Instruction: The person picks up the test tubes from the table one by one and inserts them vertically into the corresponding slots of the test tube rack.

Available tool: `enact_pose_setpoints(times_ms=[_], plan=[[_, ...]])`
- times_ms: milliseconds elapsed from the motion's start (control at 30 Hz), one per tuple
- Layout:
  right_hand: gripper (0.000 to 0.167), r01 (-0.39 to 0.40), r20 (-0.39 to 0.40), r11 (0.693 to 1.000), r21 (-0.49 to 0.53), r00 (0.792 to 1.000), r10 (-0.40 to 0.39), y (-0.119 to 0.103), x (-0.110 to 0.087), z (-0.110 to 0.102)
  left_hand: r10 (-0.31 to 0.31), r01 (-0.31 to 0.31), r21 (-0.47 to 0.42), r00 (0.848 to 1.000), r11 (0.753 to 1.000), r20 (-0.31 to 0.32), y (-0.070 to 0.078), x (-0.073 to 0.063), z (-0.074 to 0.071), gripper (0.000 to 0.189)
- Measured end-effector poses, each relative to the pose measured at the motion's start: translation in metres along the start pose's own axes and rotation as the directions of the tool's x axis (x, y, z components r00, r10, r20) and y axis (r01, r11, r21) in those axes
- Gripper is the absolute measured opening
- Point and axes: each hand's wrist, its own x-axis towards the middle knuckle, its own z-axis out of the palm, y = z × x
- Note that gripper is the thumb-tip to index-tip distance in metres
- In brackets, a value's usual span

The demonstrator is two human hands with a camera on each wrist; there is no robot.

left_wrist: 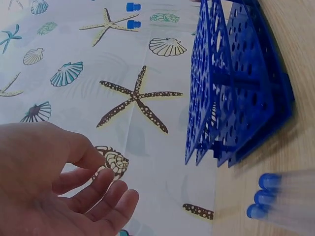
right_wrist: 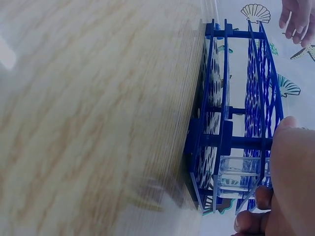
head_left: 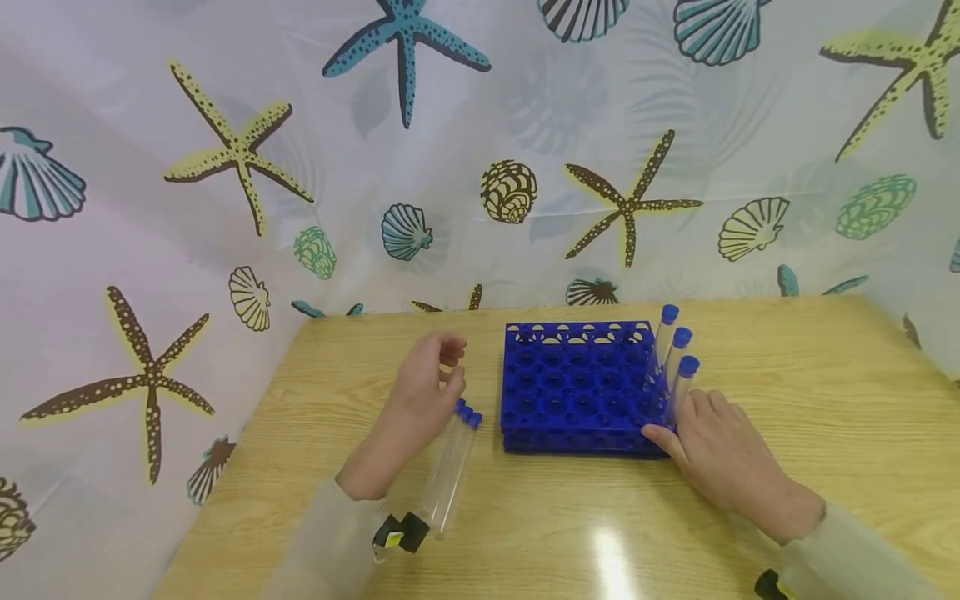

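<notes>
A blue test tube rack (head_left: 570, 387) stands on the wooden table. Three clear test tubes with blue caps (head_left: 678, 337) stand upright in the rack's right end. My right hand (head_left: 720, 446) grips that end of the rack, thumb at the front; in the right wrist view the fingers (right_wrist: 263, 199) curl by the rack's edge. My left hand (head_left: 423, 383) hovers left of the rack, fingers loosely bent and holding nothing, as the left wrist view also shows. Below it, three more capped test tubes (head_left: 453, 471) lie side by side on the table.
The wooden table (head_left: 555, 517) reaches back to a curtain (head_left: 450, 208) printed with starfish and shells. The lying tubes are close to the left sleeve and its black strap (head_left: 401, 532).
</notes>
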Motion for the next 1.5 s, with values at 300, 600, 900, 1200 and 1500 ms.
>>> enact_pose_setpoints(times_ms=[300, 600, 900, 1200, 1500], plan=[[0.047, 0.016, -0.016, 1.0, -0.01, 1.0, -0.017, 0.001, 0.0, 0.001, -0.093, 0.092, 0.035, 0.995, 0.995, 0.043, -0.02, -0.012, -0.005, 0.029], [0.046, 0.026, -0.024, 1.0, -0.007, 0.999, -0.026, 0.002, 0.001, 0.0, -0.166, 0.159, 0.073, 0.981, 0.985, 0.097, -0.036, -0.015, 0.001, 0.032], [0.046, 0.022, -0.019, 1.0, 0.001, 1.0, -0.022, 0.002, 0.001, 0.0, -0.258, 0.246, 0.088, 0.952, 0.965, 0.165, -0.049, -0.018, 0.007, 0.031], [0.046, 0.014, -0.009, 1.0, 0.015, 1.0, -0.013, 0.003, 0.003, -0.001, -0.359, 0.317, 0.204, 0.908, 0.926, 0.218, -0.064, -0.018, 0.013, 0.031], [0.045, 0.014, -0.002, 1.0, 0.017, 1.0, -0.014, 0.004, 0.003, -0.002, -0.426, 0.373, 0.236, 0.87, 0.897, 0.246, -0.069, -0.022, 0.015, 0.027]])
